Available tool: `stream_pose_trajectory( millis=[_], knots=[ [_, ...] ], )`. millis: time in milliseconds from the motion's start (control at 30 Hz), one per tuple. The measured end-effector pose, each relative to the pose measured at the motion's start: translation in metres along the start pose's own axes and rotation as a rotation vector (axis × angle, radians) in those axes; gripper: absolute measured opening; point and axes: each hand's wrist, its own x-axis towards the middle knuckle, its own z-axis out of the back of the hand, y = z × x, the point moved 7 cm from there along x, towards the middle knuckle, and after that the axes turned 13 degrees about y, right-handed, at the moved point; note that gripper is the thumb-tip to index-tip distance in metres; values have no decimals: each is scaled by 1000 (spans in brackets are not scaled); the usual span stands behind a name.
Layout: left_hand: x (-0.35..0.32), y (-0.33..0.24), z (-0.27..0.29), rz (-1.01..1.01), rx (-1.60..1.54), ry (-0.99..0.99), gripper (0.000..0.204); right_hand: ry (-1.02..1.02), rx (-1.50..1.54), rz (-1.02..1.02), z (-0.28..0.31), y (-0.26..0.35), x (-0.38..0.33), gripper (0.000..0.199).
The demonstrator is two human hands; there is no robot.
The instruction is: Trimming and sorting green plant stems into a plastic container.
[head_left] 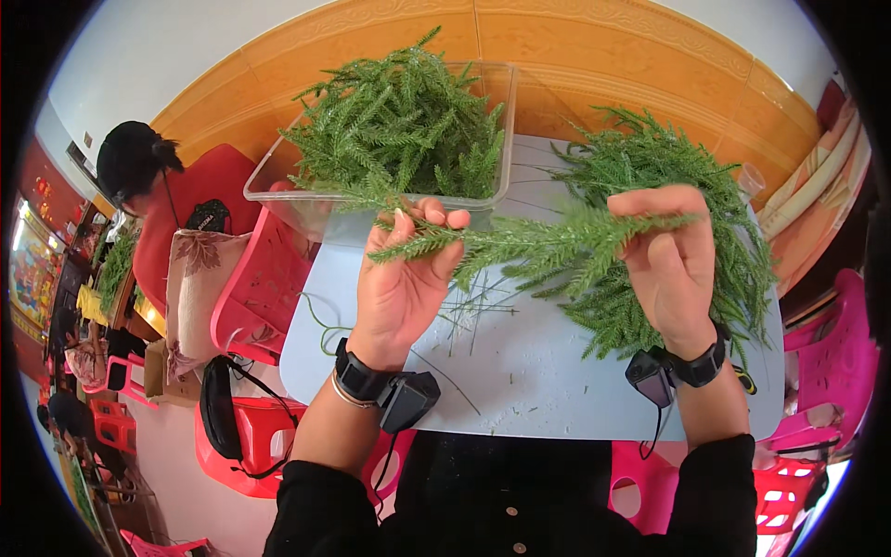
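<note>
My left hand (404,278) pinches the thin end of a green artificial fern sprig (520,239), held level above a pale blue table (529,381). My right hand (670,265) grips the bushier end of the same sprig. Both wrists wear black bands with small black devices. Behind my left hand stands a clear plastic bin (371,200) heaped with more green sprigs (404,121). A loose pile of sprigs (705,186) lies on the table behind and under my right hand.
Thin green wire stems (469,316) lie scattered on the tabletop. Pink and red plastic chairs (255,297) stand at left, with a black bag (218,408) hanging. A person in red (176,200) with a black cap sits at far left. More pink chairs (835,362) stand at right.
</note>
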Motion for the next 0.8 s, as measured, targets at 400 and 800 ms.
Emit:
stream_pose_trajectory(
  millis=[400, 800],
  knots=[
    [-6, 20, -2, 149, -41, -70, 21, 105, -339, 344, -7, 30, 4, 12],
    [-2, 2, -3, 14, 39, -60, 23, -18, -404, -91, 2, 10, 3, 12]
  ],
)
